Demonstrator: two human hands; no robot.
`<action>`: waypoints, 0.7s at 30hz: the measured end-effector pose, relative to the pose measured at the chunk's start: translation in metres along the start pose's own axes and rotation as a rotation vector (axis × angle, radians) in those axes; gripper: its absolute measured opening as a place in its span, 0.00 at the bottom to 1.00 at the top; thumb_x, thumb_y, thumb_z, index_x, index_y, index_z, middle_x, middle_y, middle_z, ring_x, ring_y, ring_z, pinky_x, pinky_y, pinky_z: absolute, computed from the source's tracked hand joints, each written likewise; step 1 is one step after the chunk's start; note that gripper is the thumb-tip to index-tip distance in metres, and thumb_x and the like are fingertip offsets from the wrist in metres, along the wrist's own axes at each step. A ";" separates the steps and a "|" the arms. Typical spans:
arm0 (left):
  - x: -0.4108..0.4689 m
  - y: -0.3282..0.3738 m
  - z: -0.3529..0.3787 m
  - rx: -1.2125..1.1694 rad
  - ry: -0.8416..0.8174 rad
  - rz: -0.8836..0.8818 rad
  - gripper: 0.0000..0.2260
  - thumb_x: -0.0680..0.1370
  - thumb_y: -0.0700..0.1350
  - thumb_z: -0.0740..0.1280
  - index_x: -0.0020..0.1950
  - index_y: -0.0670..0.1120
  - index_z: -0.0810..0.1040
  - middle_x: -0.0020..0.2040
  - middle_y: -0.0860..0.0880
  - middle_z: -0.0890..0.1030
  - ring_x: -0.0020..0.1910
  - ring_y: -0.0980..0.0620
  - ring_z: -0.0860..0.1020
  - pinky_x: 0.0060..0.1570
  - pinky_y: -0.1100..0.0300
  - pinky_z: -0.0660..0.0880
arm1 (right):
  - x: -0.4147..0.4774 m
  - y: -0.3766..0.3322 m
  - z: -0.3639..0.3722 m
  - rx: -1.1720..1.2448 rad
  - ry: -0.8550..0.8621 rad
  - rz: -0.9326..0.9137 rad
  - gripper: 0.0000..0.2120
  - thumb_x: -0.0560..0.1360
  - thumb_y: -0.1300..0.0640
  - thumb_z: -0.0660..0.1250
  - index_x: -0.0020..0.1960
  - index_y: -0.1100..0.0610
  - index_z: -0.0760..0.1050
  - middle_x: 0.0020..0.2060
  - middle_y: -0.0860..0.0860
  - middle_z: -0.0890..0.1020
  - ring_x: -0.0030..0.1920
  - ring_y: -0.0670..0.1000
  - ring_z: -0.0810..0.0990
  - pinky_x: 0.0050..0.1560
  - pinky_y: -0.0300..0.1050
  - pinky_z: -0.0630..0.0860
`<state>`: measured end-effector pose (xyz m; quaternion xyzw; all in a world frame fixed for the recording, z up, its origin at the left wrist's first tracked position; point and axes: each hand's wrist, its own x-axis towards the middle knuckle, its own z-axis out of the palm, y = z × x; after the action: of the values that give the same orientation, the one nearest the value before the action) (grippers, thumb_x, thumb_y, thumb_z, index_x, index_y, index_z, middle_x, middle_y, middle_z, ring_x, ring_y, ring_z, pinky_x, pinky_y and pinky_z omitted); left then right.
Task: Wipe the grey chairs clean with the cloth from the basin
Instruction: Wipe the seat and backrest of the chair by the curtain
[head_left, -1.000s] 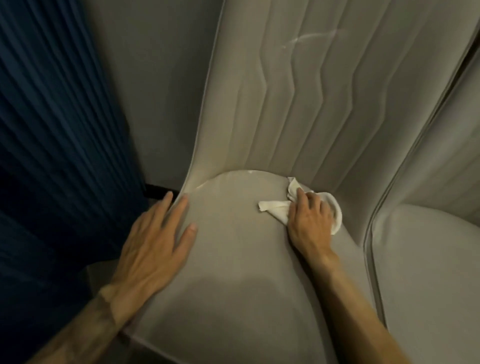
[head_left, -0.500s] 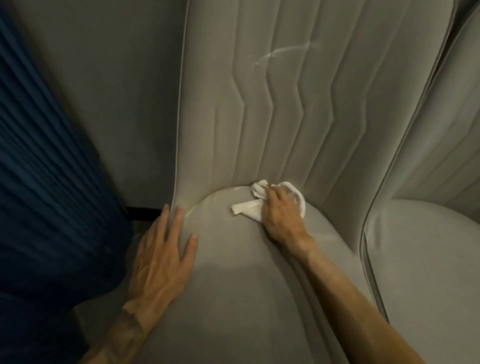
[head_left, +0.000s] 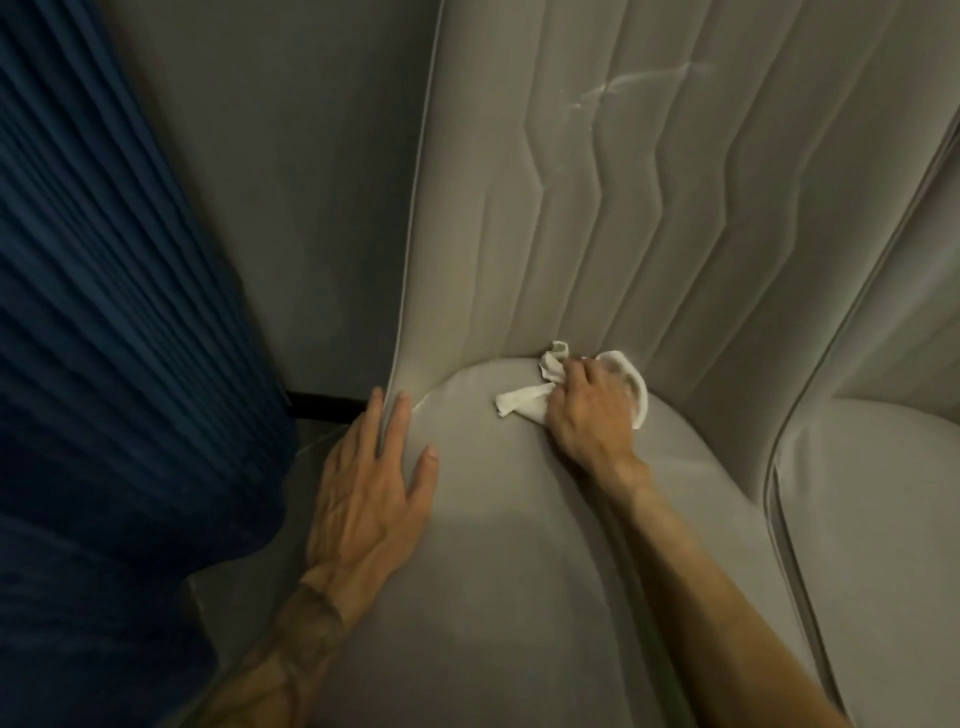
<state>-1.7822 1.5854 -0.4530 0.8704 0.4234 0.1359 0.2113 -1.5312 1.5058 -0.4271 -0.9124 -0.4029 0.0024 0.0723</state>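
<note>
Head view, looking down, and I have the right hand (head_left: 587, 410) at the back of the seat (head_left: 519, 545) of the nearest grey chair (head_left: 467, 260). Its fingers are curled over the white cloth (head_left: 519, 408), bunching it and pressing it down right where the seat meets the quilted backrest (head_left: 727, 234). One tail of the cloth sticks out to the left, and another loop shows past the knuckles on the right. The left hand (head_left: 374, 483) lies flat and spread on the seat's left edge with straight fingers, holding nothing. One finger is tucked just behind the backrest's piped edge, which I read as bracing. Progress, as I judge it: the wipe is in the rear crease of this seat, so the chair is under way but not finished. I can't tell from the fabric which part of the seat has had the cloth. High on the backrest there is a pale streak (head_left: 623, 85), which looks like a mark left to deal with. The second chair (head_left: 872, 493), just beside this one on the right, has no hand near it, so I count it as work remaining. A blue pleated curtain (head_left: 104, 312) hangs on the left, and a plain wall (head_left: 285, 156) stands behind. No basin is in view.
</note>
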 end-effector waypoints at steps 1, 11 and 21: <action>0.001 0.000 0.001 0.006 0.006 0.002 0.33 0.82 0.65 0.48 0.86 0.55 0.49 0.87 0.51 0.48 0.83 0.45 0.59 0.81 0.48 0.58 | 0.002 -0.022 0.005 0.045 -0.006 -0.017 0.18 0.83 0.53 0.54 0.69 0.58 0.72 0.68 0.57 0.76 0.68 0.61 0.73 0.69 0.55 0.65; 0.000 -0.002 0.005 0.027 0.028 0.012 0.31 0.85 0.62 0.49 0.87 0.53 0.51 0.87 0.49 0.50 0.82 0.44 0.60 0.80 0.48 0.58 | -0.022 0.064 -0.017 -0.019 0.038 -0.099 0.17 0.85 0.55 0.55 0.68 0.62 0.73 0.66 0.59 0.77 0.68 0.61 0.73 0.72 0.54 0.66; 0.003 0.001 0.004 0.044 0.051 0.002 0.30 0.85 0.62 0.48 0.86 0.52 0.54 0.86 0.49 0.53 0.81 0.44 0.63 0.78 0.49 0.61 | 0.001 -0.070 0.014 0.154 -0.009 -0.148 0.19 0.83 0.55 0.55 0.72 0.59 0.69 0.70 0.59 0.73 0.69 0.61 0.71 0.70 0.55 0.63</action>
<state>-1.7782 1.5861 -0.4560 0.8715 0.4307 0.1489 0.1811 -1.5824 1.5547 -0.4311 -0.8720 -0.4679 0.0320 0.1403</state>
